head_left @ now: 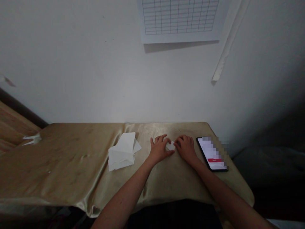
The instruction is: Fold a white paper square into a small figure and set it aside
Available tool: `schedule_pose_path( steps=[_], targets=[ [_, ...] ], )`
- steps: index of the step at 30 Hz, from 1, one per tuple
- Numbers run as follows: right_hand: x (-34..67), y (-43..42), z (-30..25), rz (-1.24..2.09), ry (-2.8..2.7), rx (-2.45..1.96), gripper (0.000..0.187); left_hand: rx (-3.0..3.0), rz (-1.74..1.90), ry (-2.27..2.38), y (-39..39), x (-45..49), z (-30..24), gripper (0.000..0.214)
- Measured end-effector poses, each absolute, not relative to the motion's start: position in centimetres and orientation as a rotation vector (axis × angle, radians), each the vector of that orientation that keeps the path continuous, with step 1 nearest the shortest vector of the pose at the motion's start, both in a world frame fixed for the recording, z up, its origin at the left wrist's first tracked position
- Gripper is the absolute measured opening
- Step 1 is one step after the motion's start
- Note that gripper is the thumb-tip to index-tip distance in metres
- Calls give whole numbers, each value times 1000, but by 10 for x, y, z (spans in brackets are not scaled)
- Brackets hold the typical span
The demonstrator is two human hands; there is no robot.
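A small piece of white paper [171, 146], seemingly folded, lies low over the table between my two hands. My left hand [160, 148] has its thumb and index finger curved around the paper's left side, while the other fingers are raised and spread. My right hand [186, 147] is closed, its fingertips pinching the right edge of the same paper. Part of the paper is hidden behind the fingers. Left of my left hand lies a loose pile of white paper sheets [122, 152], overlapping at different angles.
A phone [212, 154] with a lit screen rests right of my right hand. Shiny gold cloth [64, 159] covers the table, with a raised crease left of the paper pile. A white wall rises behind, bearing a printed grid sheet [178, 19]. White scraps [32, 139] sit far left.
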State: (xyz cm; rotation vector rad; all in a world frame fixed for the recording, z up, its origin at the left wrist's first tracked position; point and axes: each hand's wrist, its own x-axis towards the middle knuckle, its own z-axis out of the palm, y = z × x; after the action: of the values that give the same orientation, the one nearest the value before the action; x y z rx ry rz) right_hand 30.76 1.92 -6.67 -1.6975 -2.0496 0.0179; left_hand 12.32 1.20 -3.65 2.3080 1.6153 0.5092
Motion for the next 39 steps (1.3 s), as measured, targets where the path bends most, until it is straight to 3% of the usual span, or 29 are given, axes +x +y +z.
schedule_pose_path(
  steps=[7,25,39],
  targets=[
    [307,20,-68,7,-2071,-1693,16,2347,508,1559,11,122,-36,31],
    [318,21,-71,115,-1984,-1568,14,2317,449,1626,10,121,-33,36],
    [314,22,-62,-1,-2042,-1583,12,2299,457,1625,11,121,-35,35]
  ],
)
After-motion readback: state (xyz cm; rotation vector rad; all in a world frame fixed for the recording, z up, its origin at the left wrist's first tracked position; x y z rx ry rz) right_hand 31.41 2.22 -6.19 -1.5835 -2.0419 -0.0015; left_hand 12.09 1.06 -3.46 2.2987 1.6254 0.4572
